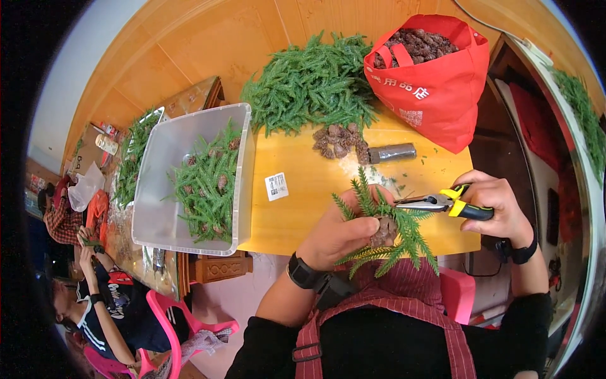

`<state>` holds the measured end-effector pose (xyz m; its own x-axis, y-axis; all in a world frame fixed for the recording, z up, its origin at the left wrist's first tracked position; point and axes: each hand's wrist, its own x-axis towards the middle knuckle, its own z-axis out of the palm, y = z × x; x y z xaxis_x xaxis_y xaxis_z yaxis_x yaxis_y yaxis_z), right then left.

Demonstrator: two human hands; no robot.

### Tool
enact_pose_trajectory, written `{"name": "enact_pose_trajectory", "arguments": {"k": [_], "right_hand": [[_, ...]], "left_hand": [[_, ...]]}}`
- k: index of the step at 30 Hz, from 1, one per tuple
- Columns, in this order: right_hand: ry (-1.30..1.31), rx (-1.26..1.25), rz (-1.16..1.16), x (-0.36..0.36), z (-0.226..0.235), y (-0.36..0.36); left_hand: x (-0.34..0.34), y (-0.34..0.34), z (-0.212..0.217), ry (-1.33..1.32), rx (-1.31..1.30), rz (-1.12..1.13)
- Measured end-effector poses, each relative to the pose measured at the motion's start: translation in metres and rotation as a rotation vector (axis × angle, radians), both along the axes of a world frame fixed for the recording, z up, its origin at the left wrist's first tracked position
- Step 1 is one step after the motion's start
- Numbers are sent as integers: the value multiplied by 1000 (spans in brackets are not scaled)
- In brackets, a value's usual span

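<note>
My left hand (347,228) is closed around a green artificial pine sprig (411,239) with a brown pine cone (384,232) at its middle. In my right hand (495,201) is a pair of pliers (459,203) with yellow-and-black handles. The pliers' jaws point left and reach the upper part of the sprig, near my left fingertips. Whether the jaws grip a stem there is too small to tell. Beyond my hands, a small heap of pine cones (338,140) lies on the yellow table (271,221), beside a dark wrapped bundle (392,153).
A translucent plastic bin (154,208) at the left holds finished-looking sprigs with cones. Green sprigs (312,85) are piled at the table's back. A red bag (435,88) full of pine cones stands at the back right. Another person (107,309) sits at a table on the left.
</note>
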<state>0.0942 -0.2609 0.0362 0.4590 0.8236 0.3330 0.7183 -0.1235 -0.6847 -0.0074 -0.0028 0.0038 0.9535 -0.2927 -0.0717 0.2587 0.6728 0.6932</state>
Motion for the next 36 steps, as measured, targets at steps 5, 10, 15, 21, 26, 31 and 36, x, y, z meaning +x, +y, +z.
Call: {"name": "enact_pose_trajectory", "arguments": {"k": [5,10,15,21,26,31,36], "right_hand": [[-32,-19,-50,-4,1,0],[-41,-54,-117,-12,8,1],[56,-225,-259,-26,18,7],[149,-233,-225,-24,17,6],[196,-170,-143,-16,8,4],[179,-112,-42,-7,-3,3],[188,-19,33,-2,-7,8]], "left_hand": [[1,2,4,-7,84,12],[6,5,6,-124,327,123],[12,2,1,-801,1219,609],[6,2,7,-350,696,419],[6,7,0,-200,216,220],[7,5,-8,-179,2,145],[7,6,-10,-119,-125,26]]}}
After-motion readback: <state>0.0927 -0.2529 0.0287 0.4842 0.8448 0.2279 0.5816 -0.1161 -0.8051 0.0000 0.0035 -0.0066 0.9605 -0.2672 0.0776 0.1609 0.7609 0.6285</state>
